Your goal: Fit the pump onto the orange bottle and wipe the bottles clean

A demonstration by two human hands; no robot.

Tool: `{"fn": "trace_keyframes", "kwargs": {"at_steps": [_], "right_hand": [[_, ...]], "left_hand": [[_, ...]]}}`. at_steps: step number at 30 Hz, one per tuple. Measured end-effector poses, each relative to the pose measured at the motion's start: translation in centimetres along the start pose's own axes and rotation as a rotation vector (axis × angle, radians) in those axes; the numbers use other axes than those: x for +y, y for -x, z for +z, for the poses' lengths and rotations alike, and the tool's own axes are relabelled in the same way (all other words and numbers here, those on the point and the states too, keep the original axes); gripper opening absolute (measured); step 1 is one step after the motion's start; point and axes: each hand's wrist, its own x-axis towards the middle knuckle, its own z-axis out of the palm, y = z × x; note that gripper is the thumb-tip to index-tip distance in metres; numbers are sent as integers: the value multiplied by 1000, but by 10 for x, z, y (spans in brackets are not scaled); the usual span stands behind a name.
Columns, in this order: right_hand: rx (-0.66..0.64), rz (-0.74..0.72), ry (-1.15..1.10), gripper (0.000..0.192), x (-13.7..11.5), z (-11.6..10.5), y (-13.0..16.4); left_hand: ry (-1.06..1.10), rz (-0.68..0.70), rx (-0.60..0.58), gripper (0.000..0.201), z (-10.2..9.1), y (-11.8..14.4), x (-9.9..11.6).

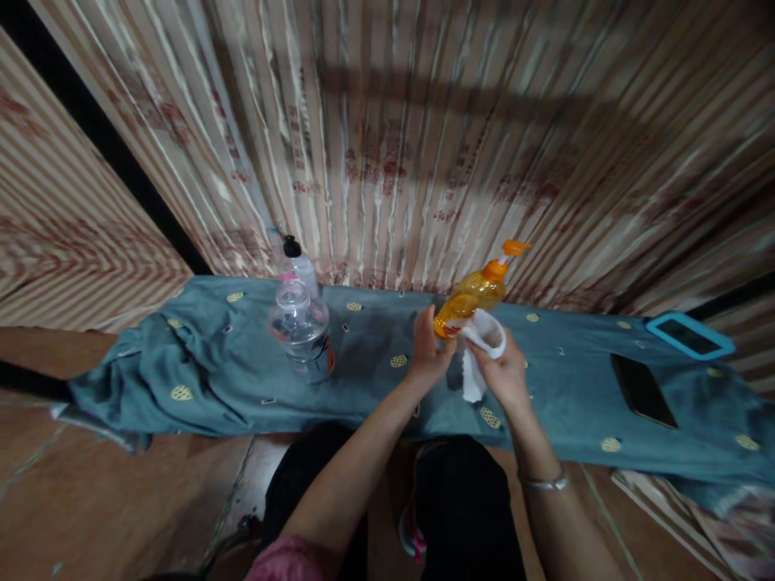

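A yellow-orange pump bottle [471, 295] with an orange pump head is tilted up and to the right above the cloth-covered bench. My left hand [428, 353] grips its lower end, with the thumb up along its side. In my right hand [505, 367] is a white cloth [486, 337], bunched at the top against the bottle's side, with one end hanging down. The fingers of my right hand are partly hidden behind the cloth.
A green-grey patterned cloth [363, 347] covers the long bench. On the left stand a clear plastic bottle [301, 327] and a black-capped clear bottle [304, 270]. A dark phone [643, 390] and a blue-framed object [690, 335] lie at right. A striped curtain [387, 145] hangs behind.
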Motion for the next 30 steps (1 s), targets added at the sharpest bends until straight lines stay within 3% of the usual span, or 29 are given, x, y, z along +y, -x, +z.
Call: {"fn": "trace_keyframes", "kwargs": {"at_steps": [3,5,8,13,18,23,30], "right_hand": [[-309,-95,252,65,-7,46,32],[-445,-122,328,77,-5,72,53],[-604,-171,440,74,-6,92,78],[-712,-121,672,55,-20,95,88],[-728,-152,758,49,-26,98,81],[-850,-241,717,49,-26,96,88],[-1011,-407,535,53,-27,76,108]], "left_hand": [[-65,-26,35,68,-28,18,1],[-117,-2,25,67,-47,27,2],[-170,33,14,63,-71,38,3],[-208,39,-49,64,-104,73,-10],[-241,52,-43,66,-130,143,-36],[-268,3,-57,65,-140,203,-44],[-266,-98,-70,61,-147,226,-31]]}}
